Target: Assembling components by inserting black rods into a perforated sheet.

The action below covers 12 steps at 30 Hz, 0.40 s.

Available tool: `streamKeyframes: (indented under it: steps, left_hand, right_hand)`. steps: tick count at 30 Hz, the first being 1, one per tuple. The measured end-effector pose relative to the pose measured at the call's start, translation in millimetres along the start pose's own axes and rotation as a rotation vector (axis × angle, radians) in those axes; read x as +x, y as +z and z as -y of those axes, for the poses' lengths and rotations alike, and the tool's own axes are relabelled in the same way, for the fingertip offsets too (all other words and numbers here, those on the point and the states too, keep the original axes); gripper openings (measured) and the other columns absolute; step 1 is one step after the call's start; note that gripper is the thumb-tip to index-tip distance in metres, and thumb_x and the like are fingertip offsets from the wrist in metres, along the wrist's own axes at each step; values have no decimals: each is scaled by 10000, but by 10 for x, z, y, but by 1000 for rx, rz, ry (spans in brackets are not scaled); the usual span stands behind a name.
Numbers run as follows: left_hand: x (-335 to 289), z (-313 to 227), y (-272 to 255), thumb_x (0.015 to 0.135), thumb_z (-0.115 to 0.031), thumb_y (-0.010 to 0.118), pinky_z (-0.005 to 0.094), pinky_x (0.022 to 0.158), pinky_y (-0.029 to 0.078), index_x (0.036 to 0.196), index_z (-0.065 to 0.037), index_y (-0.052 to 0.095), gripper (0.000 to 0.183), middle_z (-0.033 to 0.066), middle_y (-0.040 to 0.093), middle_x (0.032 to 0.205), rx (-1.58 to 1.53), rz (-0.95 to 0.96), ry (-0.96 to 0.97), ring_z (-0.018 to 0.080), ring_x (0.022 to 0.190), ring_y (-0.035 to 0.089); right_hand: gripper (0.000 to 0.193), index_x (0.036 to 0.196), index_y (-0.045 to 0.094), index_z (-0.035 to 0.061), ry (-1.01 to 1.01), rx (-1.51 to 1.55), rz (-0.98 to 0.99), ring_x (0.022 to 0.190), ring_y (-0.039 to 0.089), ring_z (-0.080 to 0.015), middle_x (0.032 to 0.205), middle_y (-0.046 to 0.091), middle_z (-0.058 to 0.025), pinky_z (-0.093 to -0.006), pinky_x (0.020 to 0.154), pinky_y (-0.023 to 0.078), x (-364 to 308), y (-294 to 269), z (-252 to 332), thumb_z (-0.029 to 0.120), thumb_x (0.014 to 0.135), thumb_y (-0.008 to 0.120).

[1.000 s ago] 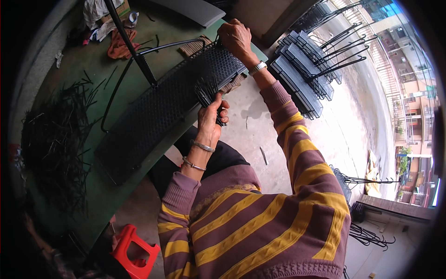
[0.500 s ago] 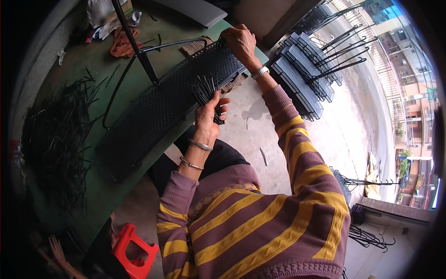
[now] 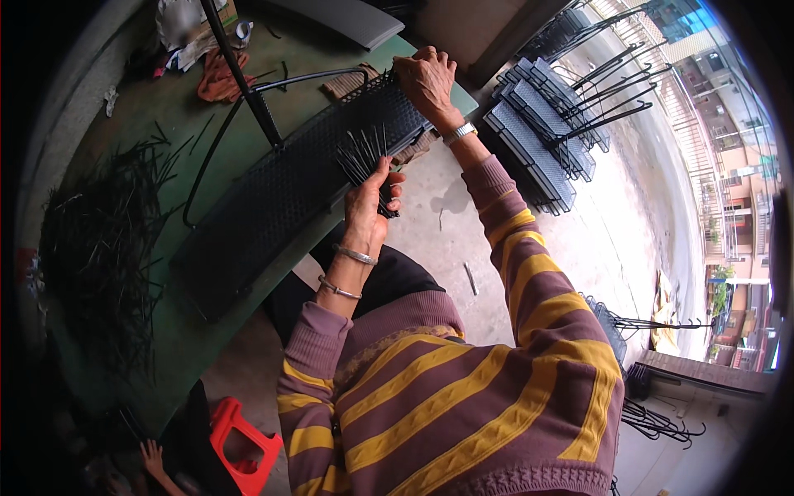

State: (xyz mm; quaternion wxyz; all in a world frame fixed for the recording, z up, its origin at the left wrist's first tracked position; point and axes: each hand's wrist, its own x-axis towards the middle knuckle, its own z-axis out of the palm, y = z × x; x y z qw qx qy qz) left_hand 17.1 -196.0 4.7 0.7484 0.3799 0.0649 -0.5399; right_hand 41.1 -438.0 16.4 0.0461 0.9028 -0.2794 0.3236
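Note:
A long black mesh rack [image 3: 265,198] with bent wire legs lies slantwise on the green table [image 3: 310,54]. My left hand [image 3: 368,202] is closed round a bundle of thin black strips [image 3: 357,157]; their ends fan out over the rack's near edge. At the rack's far right end, my right hand [image 3: 428,83] has its fingers bent down against the rim. What its fingertips grip is hidden beneath the hand. A large tangled pile of similar black strips [image 3: 99,248] covers the table's left side.
Stacked mesh racks with hooked rods [image 3: 529,124] stand on the floor to the right. An orange-brown cloth [image 3: 222,76] lies at the table's back. Below the table, a red stool [image 3: 252,455] stands near another person's hand [image 3: 155,459].
Both my hands have shifted only slightly, the left one a little leftward with its bundle. At the lower left, the other person's hand has moved right and down.

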Motion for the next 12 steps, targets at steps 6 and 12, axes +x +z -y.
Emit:
streamKeyframes:
  steps: [6, 12]
  left_hand:
    - [-64, -53, 80, 884, -312, 714, 224, 494, 357, 1116, -92, 634, 330, 47, 661, 828, 27, -22, 20, 84, 600, 503]
    - [-27, -73, 51, 853, -316, 745, 222, 465, 374, 1058, -81, 660, 323, 107, 715, 877, 77, -1, 0, 101, 630, 553]
  right_hand:
    - [302, 1157, 693, 182, -189, -12, -204, 1022, 555, -292, 1091, 627, -120, -437, 843, 413, -196, -314, 122, 312, 893, 626]
    - [376, 1202, 660, 90, 97, 984, 922, 1024, 643, -265, 1170, 659, -142, -406, 856, 501, -451, -879, 169, 361, 951, 591]
